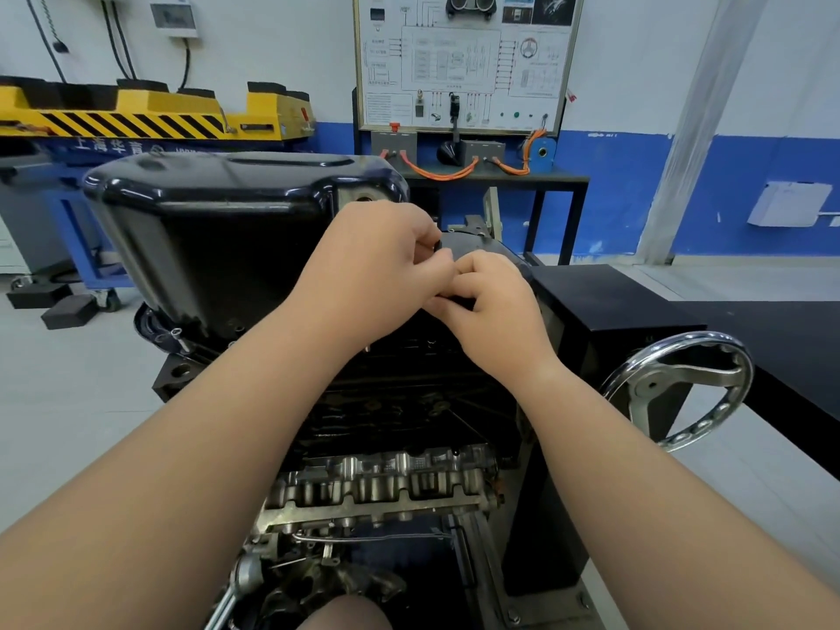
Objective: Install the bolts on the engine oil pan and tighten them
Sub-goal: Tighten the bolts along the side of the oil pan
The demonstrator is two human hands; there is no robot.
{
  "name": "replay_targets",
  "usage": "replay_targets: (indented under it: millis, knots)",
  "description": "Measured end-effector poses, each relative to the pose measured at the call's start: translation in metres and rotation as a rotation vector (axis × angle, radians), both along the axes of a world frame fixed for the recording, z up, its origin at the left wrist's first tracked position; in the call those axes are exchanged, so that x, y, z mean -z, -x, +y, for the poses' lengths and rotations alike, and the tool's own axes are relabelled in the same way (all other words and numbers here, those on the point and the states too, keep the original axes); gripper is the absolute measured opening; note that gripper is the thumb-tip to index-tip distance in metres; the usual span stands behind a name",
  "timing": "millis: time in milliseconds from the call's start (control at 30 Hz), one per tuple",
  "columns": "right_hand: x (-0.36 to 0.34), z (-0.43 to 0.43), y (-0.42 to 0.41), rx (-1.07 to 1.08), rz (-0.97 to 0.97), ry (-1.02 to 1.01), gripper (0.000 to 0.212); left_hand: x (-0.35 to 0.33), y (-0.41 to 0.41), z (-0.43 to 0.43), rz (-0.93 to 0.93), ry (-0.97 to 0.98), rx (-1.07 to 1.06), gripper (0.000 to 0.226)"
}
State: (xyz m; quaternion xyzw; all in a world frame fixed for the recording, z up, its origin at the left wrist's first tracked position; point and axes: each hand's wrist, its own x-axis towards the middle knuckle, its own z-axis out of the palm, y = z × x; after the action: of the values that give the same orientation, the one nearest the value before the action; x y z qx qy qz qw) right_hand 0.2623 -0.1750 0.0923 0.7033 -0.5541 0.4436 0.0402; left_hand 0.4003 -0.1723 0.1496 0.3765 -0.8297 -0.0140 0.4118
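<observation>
A glossy black oil pan [213,220] sits on top of an upturned engine [391,484] held in a stand. My left hand [372,270] and my right hand [491,306] meet at the pan's right end, fingers curled together over the flange. Small dark parts, probably bolts, show between the fingertips, mostly hidden by the fingers. At the pan's near-left flange a bolt [177,335] stands loosely in its hole.
A chrome handwheel [677,388] sticks out of the black stand box [604,306] on the right. Behind stand a wiring training board [468,61] on a dark table and a yellow-black lift [136,115]. Foam blocks [50,302] lie on the floor at left.
</observation>
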Motion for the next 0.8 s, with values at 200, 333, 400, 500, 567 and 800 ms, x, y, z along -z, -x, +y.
replay_targets:
  millis: [200,333,400,500,567,800]
  knots:
    - [-0.001,0.001,0.0,0.01,0.028,-0.016,0.019,0.005,-0.006,-0.006,0.115,-0.118,0.048,0.018]
    - [-0.007,0.005,-0.004,-0.042,0.007,0.107,0.012,0.002,-0.016,-0.006,0.223,-0.226,0.193,0.023]
    - [-0.012,0.006,-0.012,-0.079,-0.026,0.131,0.01,-0.005,-0.025,-0.004,0.283,-0.239,0.244,0.023]
    - [-0.016,0.006,-0.027,-0.167,-0.136,0.083,0.014,-0.012,-0.037,0.001,0.329,-0.236,0.239,0.027]
    - [-0.015,0.002,-0.034,-0.173,-0.175,0.078,0.014,-0.012,-0.044,0.003,0.341,-0.243,0.215,0.034]
    - [-0.003,-0.005,-0.049,-0.156,-0.322,0.116,0.011,0.009,-0.075,-0.002,0.373,-0.215,0.037,0.014]
